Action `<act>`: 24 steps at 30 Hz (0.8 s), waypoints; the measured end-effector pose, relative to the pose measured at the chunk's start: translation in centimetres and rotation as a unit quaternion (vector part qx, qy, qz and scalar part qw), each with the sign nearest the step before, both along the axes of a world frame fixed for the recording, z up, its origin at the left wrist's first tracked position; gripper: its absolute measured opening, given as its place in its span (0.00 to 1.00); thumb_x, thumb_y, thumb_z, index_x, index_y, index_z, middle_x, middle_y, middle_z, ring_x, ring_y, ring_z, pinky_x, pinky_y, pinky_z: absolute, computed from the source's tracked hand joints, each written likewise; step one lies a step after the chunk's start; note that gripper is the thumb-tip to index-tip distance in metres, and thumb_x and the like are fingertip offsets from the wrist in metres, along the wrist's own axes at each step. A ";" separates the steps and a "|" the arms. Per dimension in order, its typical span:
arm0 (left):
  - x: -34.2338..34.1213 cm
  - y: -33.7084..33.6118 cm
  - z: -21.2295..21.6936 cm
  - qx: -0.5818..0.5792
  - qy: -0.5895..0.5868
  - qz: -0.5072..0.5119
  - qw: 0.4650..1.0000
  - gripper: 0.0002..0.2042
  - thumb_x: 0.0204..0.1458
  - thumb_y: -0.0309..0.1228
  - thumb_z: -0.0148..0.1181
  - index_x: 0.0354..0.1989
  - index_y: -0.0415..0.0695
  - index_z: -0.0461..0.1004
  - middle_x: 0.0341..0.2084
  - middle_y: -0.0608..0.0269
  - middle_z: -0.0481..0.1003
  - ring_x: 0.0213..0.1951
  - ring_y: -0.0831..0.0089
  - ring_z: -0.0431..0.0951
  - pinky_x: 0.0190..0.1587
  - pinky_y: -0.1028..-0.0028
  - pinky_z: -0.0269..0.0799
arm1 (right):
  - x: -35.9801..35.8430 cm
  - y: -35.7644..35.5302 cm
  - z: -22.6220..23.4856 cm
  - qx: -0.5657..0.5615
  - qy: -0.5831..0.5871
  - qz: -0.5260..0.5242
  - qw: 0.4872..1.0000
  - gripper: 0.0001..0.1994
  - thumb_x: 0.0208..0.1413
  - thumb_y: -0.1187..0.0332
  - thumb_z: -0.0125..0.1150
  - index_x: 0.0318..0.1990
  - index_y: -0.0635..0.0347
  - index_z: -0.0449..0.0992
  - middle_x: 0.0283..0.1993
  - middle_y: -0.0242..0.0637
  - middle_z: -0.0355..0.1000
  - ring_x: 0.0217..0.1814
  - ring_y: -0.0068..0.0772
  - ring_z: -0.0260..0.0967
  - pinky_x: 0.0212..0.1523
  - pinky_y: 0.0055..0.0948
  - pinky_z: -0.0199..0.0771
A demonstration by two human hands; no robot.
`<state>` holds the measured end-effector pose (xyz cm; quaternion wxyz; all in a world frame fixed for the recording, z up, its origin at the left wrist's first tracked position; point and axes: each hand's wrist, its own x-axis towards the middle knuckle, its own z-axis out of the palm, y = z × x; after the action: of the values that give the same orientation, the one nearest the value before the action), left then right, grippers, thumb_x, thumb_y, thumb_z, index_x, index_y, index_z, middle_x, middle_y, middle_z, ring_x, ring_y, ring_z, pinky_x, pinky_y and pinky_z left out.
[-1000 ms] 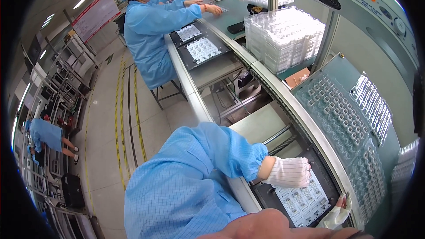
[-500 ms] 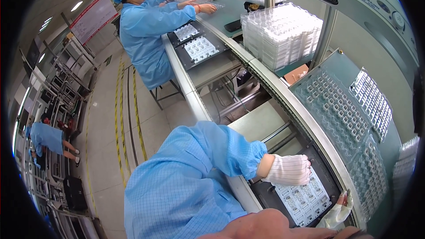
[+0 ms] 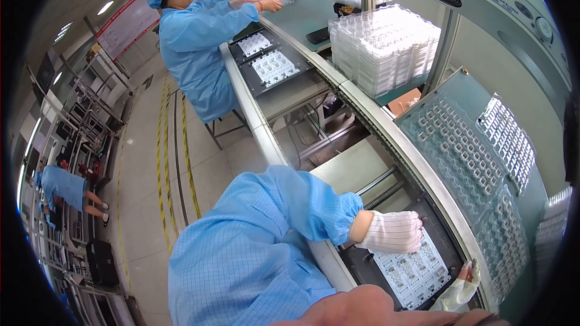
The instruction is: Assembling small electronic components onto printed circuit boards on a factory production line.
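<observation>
My left hand [image 3: 396, 232], in a white striped glove, is closed above the upper end of a white circuit board panel [image 3: 417, 278]. Its curled fingertips face down, and whatever they may hold is hidden. The panel, set with several small metallic parts, lies in a black fixture [image 3: 368, 271] on the conveyor. Beside the fixture's right edge is my right hand [image 3: 462, 287], in a pale glove with some fingertips bare. Its fingers stretch along the conveyor rail with nothing visible in them.
Clear trays of small metal parts [image 3: 459, 145] lean on a green board at right. A tall stack of clear trays [image 3: 383, 48] stands beyond it. An air-blower unit [image 3: 513, 18] hangs overhead. Farther along the conveyor [image 3: 269, 139], a co-worker [image 3: 202, 48] sits beside two loaded fixtures.
The co-worker's arms have drawn back to the left and away, with a clear tray near the hands. My two hands have barely moved.
</observation>
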<state>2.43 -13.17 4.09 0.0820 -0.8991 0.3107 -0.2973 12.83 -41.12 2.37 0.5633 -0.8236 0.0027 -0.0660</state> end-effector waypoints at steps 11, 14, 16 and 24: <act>-0.2 -0.3 0.0 0.007 0.019 0.011 1.000 0.07 0.48 0.33 0.54 0.25 0.46 0.65 0.21 0.64 0.67 0.29 0.67 0.69 0.36 0.69 0.65 | 0.3 -0.5 -0.7 0.032 -0.029 0.020 0.999 0.21 0.58 0.64 0.70 0.53 0.70 0.77 0.49 0.46 0.78 0.47 0.35 0.74 0.51 0.32 0.74; -0.2 -0.4 0.1 -0.001 0.030 0.010 1.000 0.07 0.48 0.33 0.54 0.25 0.46 0.65 0.21 0.64 0.67 0.29 0.67 0.69 0.35 0.68 0.65 | 0.2 -0.3 -0.2 0.026 0.006 0.000 1.000 0.20 0.59 0.64 0.70 0.53 0.70 0.77 0.49 0.46 0.78 0.47 0.35 0.74 0.50 0.32 0.74; -0.2 -0.4 0.2 0.002 0.026 0.010 1.000 0.07 0.48 0.33 0.54 0.24 0.46 0.65 0.21 0.64 0.67 0.29 0.67 0.69 0.35 0.68 0.65 | 0.1 -0.2 -0.2 0.048 -0.011 0.008 0.999 0.19 0.59 0.65 0.69 0.53 0.69 0.77 0.49 0.46 0.78 0.47 0.35 0.73 0.50 0.33 0.74; 0.2 -0.4 0.0 0.001 0.018 -0.006 1.000 0.09 0.51 0.37 0.54 0.22 0.49 0.67 0.19 0.67 0.69 0.26 0.69 0.72 0.29 0.67 0.63 | 0.1 -0.3 -0.1 0.021 -0.022 0.017 0.999 0.19 0.59 0.63 0.69 0.53 0.67 0.78 0.50 0.46 0.77 0.47 0.35 0.73 0.51 0.33 0.73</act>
<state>2.67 -13.57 4.06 0.0753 -0.9022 0.3181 -0.2812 12.94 -41.39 2.23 0.5813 -0.8100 -0.0225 -0.0744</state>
